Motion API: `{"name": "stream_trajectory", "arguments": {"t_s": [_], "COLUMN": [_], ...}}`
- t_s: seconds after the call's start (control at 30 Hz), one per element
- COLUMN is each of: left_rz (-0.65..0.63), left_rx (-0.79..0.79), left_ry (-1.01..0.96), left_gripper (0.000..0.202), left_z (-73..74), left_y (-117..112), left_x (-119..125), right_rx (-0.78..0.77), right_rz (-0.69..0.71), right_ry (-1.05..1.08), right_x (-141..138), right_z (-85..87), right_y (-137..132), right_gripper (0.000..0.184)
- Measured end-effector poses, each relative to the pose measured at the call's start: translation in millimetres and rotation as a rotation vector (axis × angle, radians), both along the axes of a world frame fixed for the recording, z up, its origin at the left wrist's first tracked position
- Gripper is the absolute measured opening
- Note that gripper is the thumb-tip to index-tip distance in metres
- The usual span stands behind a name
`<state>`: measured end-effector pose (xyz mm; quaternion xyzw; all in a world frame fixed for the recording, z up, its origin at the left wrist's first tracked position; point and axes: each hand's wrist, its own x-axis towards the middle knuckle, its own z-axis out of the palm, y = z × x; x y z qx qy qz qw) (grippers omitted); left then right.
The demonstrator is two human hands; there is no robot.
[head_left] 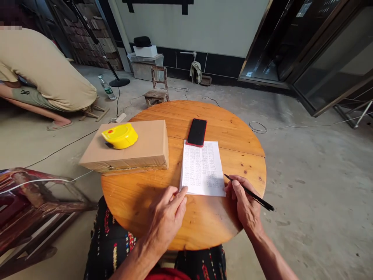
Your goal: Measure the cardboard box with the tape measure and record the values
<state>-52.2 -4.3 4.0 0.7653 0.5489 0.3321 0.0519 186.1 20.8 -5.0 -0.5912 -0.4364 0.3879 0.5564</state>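
A white sheet of paper [202, 168] covered with rows of small handwritten figures lies on the round wooden table [233, 128]. My left hand [170, 208] rests at its lower left corner, fingers drawn together, with a fingertip pressing on the corner. Between the fingers of my right hand [244, 200] is a black pen [256, 198], its tip pointing up and left near the right edge of the sheet. That hand leans on the table beside the lower right corner. A phone in a red case [197, 132] overlaps the top edge of the paper, its screen dark.
On the table's left stands a cardboard box [145, 136] with a yellow tape measure [120, 136] on top. A person [43, 70] sits bent over at the far left, near a plastic bottle [107, 87]. Beyond the table are a small wooden chair [157, 85] and floor cables.
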Motion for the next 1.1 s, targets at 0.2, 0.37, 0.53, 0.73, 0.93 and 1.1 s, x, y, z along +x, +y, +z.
{"name": "stream_trajectory", "arguments": {"t_s": [0.2, 0.37, 0.53, 0.73, 0.93, 1.1], "left_rz": [0.009, 0.009, 0.017, 0.023, 0.028, 0.027], "left_rx": [-0.107, -0.055, -0.048, -0.037, -0.066, -0.113], "left_ry": [0.071, 0.051, 0.028, 0.017, -0.015, -0.029], "left_gripper": [0.025, 0.022, 0.021, 0.018, 0.017, 0.017], "left_z": [-14.3, -15.6, -12.5, -10.8, -8.7, -12.1], "left_y": [6, 5, 4, 4, 3, 3], "left_x": [3, 1, 0, -1, -2, -2], "right_rx": [0.006, 0.047, 0.291, 0.295, 0.228, 0.176], "right_rz": [-0.061, -0.014, 0.267, 0.400, 0.391, 0.390], "right_ry": [-0.254, -0.600, -1.123, -1.550, -1.588, -1.541], "right_x": [0, -3, 0, -8, -15, -13], "right_z": [-0.3, 2.9, 19.9, 34.7, 19.3, 17.6], "right_y": [1, 0, 13, 56, 65, 62], "right_gripper": [0.031, 0.027, 0.034, 0.036, 0.035, 0.039]}}
